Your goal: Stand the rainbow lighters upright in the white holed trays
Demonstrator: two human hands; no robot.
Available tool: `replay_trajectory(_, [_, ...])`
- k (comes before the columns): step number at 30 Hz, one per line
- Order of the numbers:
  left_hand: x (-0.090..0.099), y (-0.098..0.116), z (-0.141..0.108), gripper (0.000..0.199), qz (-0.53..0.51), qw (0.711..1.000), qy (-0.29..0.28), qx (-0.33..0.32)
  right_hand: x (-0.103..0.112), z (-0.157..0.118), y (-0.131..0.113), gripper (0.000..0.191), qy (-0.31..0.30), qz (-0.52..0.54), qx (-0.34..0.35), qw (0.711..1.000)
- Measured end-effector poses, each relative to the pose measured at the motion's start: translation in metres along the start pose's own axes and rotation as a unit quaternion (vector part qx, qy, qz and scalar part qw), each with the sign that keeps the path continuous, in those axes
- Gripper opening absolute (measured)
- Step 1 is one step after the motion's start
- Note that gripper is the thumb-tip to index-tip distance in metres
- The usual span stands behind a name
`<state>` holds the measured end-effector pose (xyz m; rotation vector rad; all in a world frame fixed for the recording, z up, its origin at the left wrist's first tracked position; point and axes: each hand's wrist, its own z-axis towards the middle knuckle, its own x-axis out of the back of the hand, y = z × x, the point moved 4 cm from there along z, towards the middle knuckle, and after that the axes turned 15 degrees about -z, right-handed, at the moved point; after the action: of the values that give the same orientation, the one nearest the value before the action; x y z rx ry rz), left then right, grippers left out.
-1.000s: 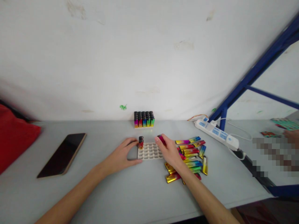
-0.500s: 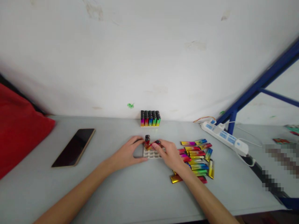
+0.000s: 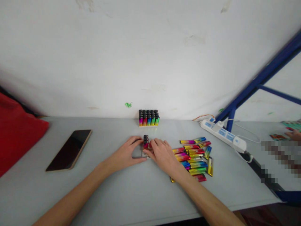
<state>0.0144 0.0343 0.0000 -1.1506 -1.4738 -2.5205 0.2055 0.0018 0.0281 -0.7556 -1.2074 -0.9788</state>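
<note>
My left hand (image 3: 125, 153) curves around the left end of a small white tray with holes (image 3: 144, 155), its fingertips and thumb at the tray's back and front. A short row of black-topped lighters (image 3: 145, 142) stands upright along the tray's left side. My right hand (image 3: 162, 153) is bent over the tray and hides most of it. Its fingertips and thumb are closed at the front lighter (image 3: 145, 146), which is pink-red below its black top. To the right of this hand lies a loose pile of shiny multicoloured lighters (image 3: 196, 151).
A full block of upright lighters (image 3: 149, 121) stands near the wall. A dark phone or tablet (image 3: 69, 150) lies at the left, by red cloth (image 3: 18, 131). At the right are a white power strip (image 3: 223, 135), blue frame bars (image 3: 249, 88) and another person's hand (image 3: 295, 135).
My right hand has moved left over the tray, bringing its slanted lighter upright into the row at the left. The left hand stays at the tray. Another person's hand has appeared at the far right.
</note>
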Motion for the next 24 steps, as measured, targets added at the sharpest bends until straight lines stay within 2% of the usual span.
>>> replay_trajectory(3, [0.001, -0.003, 0.000, 0.064, 0.007, 1.000, 0.002, 0.004, 0.008, -0.008, 0.026, 0.027, 0.011, 0.099, 0.002, 0.995])
replay_trajectory(6, [0.002, -0.005, 0.000, 0.068, 0.014, 1.000, -0.004, 0.012, 0.016, -0.019, 0.068, 0.021, 0.007, 0.150, 0.008, 0.989])
replay_trajectory(9, [0.002, -0.006, 0.000, 0.068, 0.019, 1.000, -0.004, 0.010, 0.017, -0.030, 0.108, 0.015, -0.035, 0.187, 0.000, 0.982])
replay_trajectory(12, [0.003, -0.008, -0.001, 0.067, 0.018, 1.000, 0.000, 0.011, 0.012, -0.040, 0.133, 0.010, -0.083, 0.214, -0.014, 0.973])
replay_trajectory(15, [0.003, -0.010, -0.001, 0.068, 0.014, 1.000, -0.004, 0.018, 0.004, -0.045, 0.141, 0.010, -0.090, 0.185, -0.039, 0.978])
replay_trajectory(20, [0.003, -0.009, 0.000, 0.070, 0.009, 1.000, -0.007, 0.028, 0.003, -0.044, 0.130, 0.017, -0.072, 0.191, -0.046, 0.978])
replay_trajectory(24, [0.004, -0.005, 0.000, 0.069, 0.008, 1.000, -0.006, 0.021, 0.013, -0.036, 0.120, 0.026, -0.006, 0.249, -0.098, 0.964])
